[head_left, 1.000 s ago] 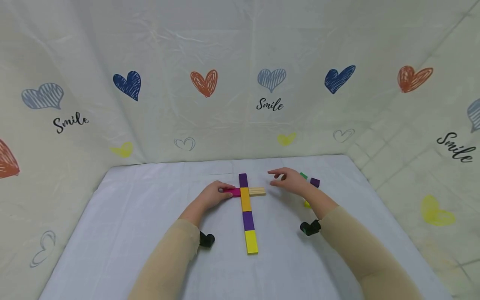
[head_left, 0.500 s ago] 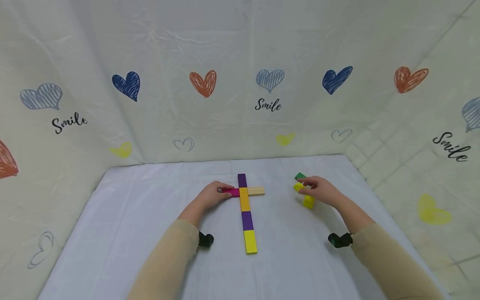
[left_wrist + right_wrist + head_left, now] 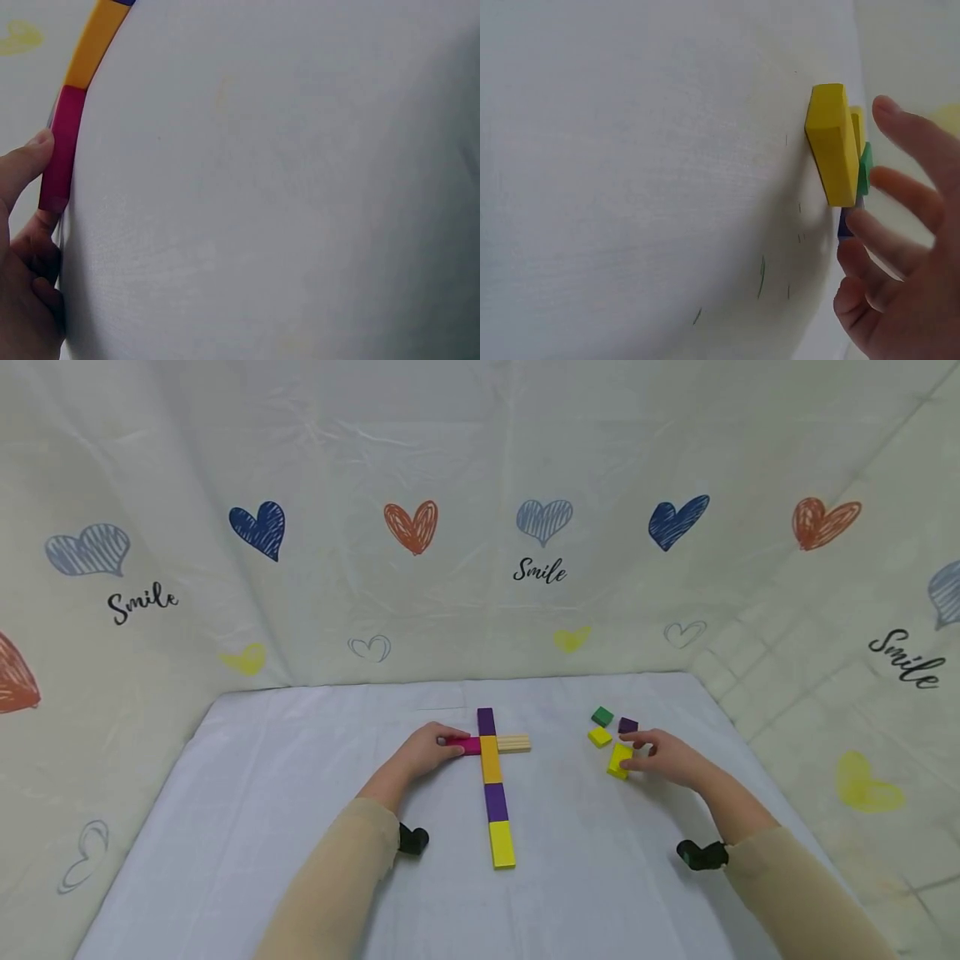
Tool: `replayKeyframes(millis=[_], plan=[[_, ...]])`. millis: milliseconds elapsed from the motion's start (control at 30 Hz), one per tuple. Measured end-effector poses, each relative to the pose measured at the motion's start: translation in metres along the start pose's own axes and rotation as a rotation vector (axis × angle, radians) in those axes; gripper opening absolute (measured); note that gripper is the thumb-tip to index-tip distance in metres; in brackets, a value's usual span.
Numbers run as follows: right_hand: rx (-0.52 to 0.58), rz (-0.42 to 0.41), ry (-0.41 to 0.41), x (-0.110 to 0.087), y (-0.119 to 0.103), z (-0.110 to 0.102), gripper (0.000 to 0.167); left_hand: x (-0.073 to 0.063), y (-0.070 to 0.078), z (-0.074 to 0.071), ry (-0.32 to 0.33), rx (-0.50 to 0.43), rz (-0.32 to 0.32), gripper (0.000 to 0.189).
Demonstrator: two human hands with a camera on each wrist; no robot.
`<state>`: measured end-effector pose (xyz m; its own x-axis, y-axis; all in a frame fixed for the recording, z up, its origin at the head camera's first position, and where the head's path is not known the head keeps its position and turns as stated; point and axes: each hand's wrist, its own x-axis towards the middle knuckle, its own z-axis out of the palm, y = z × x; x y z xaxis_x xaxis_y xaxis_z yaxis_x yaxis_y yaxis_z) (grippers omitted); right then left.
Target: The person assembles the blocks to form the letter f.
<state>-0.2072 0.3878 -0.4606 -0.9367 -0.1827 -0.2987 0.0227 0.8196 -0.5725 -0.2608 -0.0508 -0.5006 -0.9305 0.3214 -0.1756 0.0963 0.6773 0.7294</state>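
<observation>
My left hand (image 3: 426, 748) holds the magenta block (image 3: 471, 745) between thumb and finger; in the left wrist view the thumb lies along the block's side and a finger is at its end. That block meets the orange block (image 3: 491, 759) in a cross-shaped row with purple blocks (image 3: 496, 802), a yellow block (image 3: 502, 845) and ridged pale wood pieces (image 3: 514, 743). My right hand (image 3: 663, 756) is over the loose yellow block (image 3: 618, 761), its fingers spread and slightly bent. In the right wrist view a gap shows between the fingertips and this yellow block (image 3: 832, 146).
Near the right hand lie a small green block (image 3: 602, 717), a small yellow block (image 3: 600, 737) and a small purple block (image 3: 628, 725). The table (image 3: 300, 827) has a white cover. A wall sheet (image 3: 465, 443) printed with hearts stands behind and at the sides.
My right hand has moved from near the cross to the right, down to the loose blocks, uncovering the small ones. The left hand stays on the magenta block.
</observation>
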Motion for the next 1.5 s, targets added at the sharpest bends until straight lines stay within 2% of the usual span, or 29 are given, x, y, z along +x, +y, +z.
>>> replayKeyframes(millis=[400,733,933,1200,1500], plan=[[-0.048,-0.007,-0.002,0.004,0.002,0.01,0.072,0.001,0.001,0.001,0.005,0.004,0.002,0.03],[0.097,0.019,-0.018,0.003,0.001,0.007,0.054,0.002,0.001,0.002,-0.005,0.009,0.002,0.03],[0.185,-0.007,-0.006,0.001,-0.002,0.004,0.042,0.002,0.002,0.001,-0.001,0.011,-0.009,0.03],[0.281,-0.046,0.043,0.0,-0.021,-0.001,0.043,0.003,0.0,0.001,-0.004,0.003,-0.012,0.03],[0.34,0.008,0.14,0.021,-0.042,0.003,0.043,0.003,-0.001,0.002,-0.004,0.003,-0.008,0.03]])
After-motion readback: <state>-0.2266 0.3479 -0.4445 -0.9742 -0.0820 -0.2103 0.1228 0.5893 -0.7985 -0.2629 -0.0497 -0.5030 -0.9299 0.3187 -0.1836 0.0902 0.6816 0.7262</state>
